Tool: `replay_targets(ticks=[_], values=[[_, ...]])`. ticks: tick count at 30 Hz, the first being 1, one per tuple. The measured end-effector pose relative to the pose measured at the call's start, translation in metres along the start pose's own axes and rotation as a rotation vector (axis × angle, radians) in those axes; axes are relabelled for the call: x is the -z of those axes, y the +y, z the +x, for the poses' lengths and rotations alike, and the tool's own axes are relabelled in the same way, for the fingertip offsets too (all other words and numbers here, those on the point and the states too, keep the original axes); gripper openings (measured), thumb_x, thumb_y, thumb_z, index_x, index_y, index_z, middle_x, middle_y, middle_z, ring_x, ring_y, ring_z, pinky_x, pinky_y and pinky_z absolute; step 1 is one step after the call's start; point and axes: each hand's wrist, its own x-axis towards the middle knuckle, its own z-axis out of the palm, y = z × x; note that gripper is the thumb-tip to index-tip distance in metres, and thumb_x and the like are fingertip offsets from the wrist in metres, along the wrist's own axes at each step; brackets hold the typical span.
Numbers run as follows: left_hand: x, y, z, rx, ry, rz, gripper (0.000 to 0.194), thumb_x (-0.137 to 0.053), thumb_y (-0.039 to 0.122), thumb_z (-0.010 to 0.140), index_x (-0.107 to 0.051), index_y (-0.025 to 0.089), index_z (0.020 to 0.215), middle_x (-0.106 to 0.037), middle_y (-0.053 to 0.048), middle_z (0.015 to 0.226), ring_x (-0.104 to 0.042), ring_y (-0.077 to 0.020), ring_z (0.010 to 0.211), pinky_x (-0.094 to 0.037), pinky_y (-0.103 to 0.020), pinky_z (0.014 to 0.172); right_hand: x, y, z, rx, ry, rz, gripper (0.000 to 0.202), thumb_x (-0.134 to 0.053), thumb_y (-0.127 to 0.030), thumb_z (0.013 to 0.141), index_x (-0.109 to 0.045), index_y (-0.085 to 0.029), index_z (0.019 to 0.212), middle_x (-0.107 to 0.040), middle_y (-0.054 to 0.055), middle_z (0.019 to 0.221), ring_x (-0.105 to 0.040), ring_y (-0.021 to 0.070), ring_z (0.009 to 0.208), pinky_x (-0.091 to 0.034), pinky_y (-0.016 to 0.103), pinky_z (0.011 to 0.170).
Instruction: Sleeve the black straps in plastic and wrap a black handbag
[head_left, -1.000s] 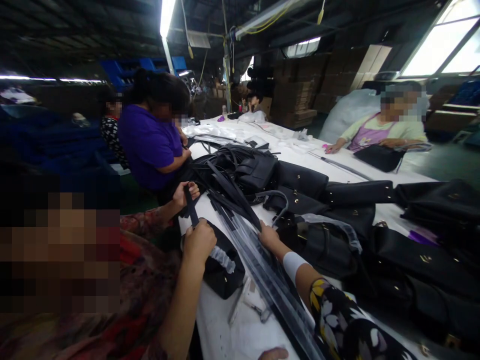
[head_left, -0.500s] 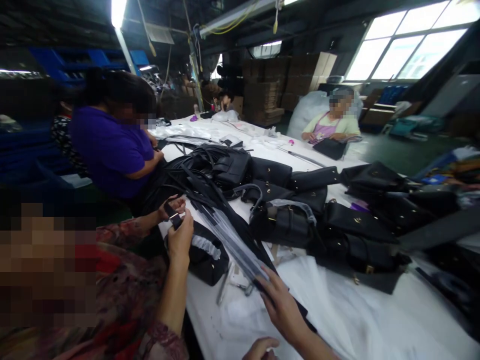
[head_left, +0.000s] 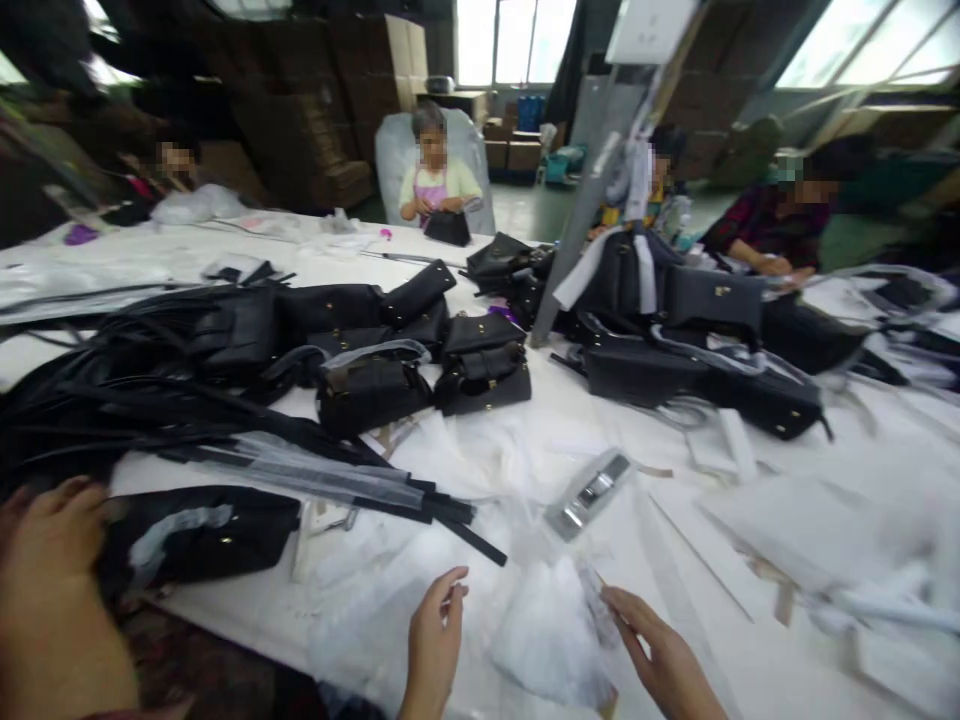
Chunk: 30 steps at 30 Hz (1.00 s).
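Observation:
My left hand (head_left: 439, 635) is over the near part of the table, fingers loosely curved and apart, with nothing in it. My right hand (head_left: 660, 645) has its thumb and fingers at the edge of a crumpled clear plastic bag (head_left: 547, 635), seemingly pinching the film; blur softens the contact. Ahead of my left hand lie the ends of several black straps (head_left: 465, 535), partly wrapped in pale film. Beyond the plastic bag is a clear packet with a metal-coloured piece (head_left: 592, 495) inside.
A co-worker's hand (head_left: 60, 540) is at the left beside a black handbag (head_left: 247, 530). More black handbags (head_left: 375, 390) cover the middle of the white table. A grey post (head_left: 574, 235) rises behind them. Other people sit at the far side. White sheets (head_left: 825, 500) lie at right.
The view has swung to the right. My right hand has gone from the black strap ends to the plastic bag. My left hand now shows more fully, still without anything in it.

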Motion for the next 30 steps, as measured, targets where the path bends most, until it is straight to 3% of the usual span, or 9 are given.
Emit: replay_targets(ticks=[4,8,11,15,17,20,24,28,30], values=[[-0.042,-0.006,-0.017,-0.101,-0.146,0.184,0.038,-0.048,0.041,0.085,-0.067,0.017,0.107,-0.071,-0.012,0.109,-0.07,-0.0232,0.094,-0.056,-0.033,0.078,0.037,0.038,-0.038,-0.115,0.109,-0.021,0.031,-0.042,-0.031,0.095,-0.065,-0.023,0.115,-0.068,0.008,0.118,-0.065,0.0218,0.108,-0.055,0.037,0.094],[-0.091,-0.004,-0.049,-0.233,-0.218,0.34,0.033,-0.044,0.034,0.09,-0.067,0.018,0.108,-0.071,-0.01,0.109,-0.07,-0.0207,0.093,-0.057,-0.031,0.078,0.057,0.088,-0.079,-0.172,0.113,-0.046,0.031,-0.04,-0.028,0.096,-0.063,-0.023,0.116,-0.069,0.008,0.115,-0.066,0.0218,0.105,-0.056,0.038,0.092],[-0.128,-0.011,-0.077,-0.44,-0.221,0.547,0.03,-0.042,0.028,0.093,-0.067,0.02,0.11,-0.07,-0.008,0.113,-0.067,-0.0201,0.103,-0.055,-0.034,0.088,0.056,0.126,-0.109,-0.132,0.081,-0.116,0.032,-0.04,-0.025,0.096,-0.062,-0.021,0.119,-0.068,0.009,0.117,-0.065,0.0219,0.108,-0.054,0.039,0.095],[-0.165,-0.034,-0.102,-0.791,-0.328,0.86,0.035,-0.045,0.019,0.093,-0.059,0.022,0.124,-0.062,-0.007,0.129,-0.056,-0.0217,0.122,-0.047,-0.043,0.103,0.041,0.17,-0.143,0.078,0.028,-0.243,0.036,-0.044,-0.018,0.093,-0.057,-0.02,0.127,-0.06,0.01,0.131,-0.057,0.0234,0.119,-0.051,0.041,0.099],[-0.172,-0.049,-0.106,-0.897,-0.405,0.998,0.039,-0.046,0.016,0.092,-0.055,0.021,0.129,-0.056,-0.007,0.137,-0.047,-0.0235,0.13,-0.041,-0.049,0.108,0.032,0.184,-0.154,0.155,0.017,-0.298,0.042,-0.045,-0.013,0.091,-0.055,-0.02,0.131,-0.055,0.01,0.137,-0.052,0.0248,0.125,-0.049,0.043,0.101],[-0.168,-0.069,-0.102,-0.975,-0.458,1.133,0.045,-0.043,0.009,0.09,-0.051,0.019,0.133,-0.051,-0.007,0.142,-0.04,-0.0228,0.136,-0.036,-0.049,0.11,0.025,0.19,-0.16,0.18,0.011,-0.336,0.047,-0.045,-0.01,0.088,-0.052,-0.018,0.134,-0.051,0.011,0.141,-0.048,0.0257,0.128,-0.046,0.045,0.102],[-0.157,-0.092,-0.094,-1.09,-0.425,1.171,0.049,-0.043,0.009,0.089,-0.047,0.019,0.137,-0.047,-0.007,0.145,-0.037,-0.0216,0.138,-0.03,-0.046,0.114,0.026,0.184,-0.158,0.155,0.003,-0.355,0.051,-0.045,-0.007,0.085,-0.051,-0.018,0.135,-0.049,0.01,0.144,-0.046,0.0255,0.13,-0.044,0.045,0.104],[-0.158,-0.113,-0.085,-1.249,-0.315,1.084,0.048,-0.047,0.009,0.086,-0.055,0.023,0.131,-0.06,-0.005,0.132,-0.053,-0.0213,0.124,-0.038,-0.041,0.108,0.032,0.178,-0.159,0.161,0.026,-0.393,0.054,-0.047,-0.009,0.085,-0.05,-0.022,0.137,-0.048,0.006,0.145,-0.047,0.0231,0.13,-0.045,0.041,0.104],[-0.165,-0.121,-0.074,-1.221,-0.25,1.027,0.043,-0.051,0.01,0.087,-0.06,0.031,0.123,-0.068,-0.004,0.119,-0.063,-0.0215,0.109,-0.05,-0.041,0.095,0.032,0.181,-0.159,0.193,0.068,-0.428,0.052,-0.049,-0.013,0.086,-0.049,-0.024,0.137,-0.049,0.005,0.144,-0.05,0.0223,0.128,-0.047,0.038,0.102]])
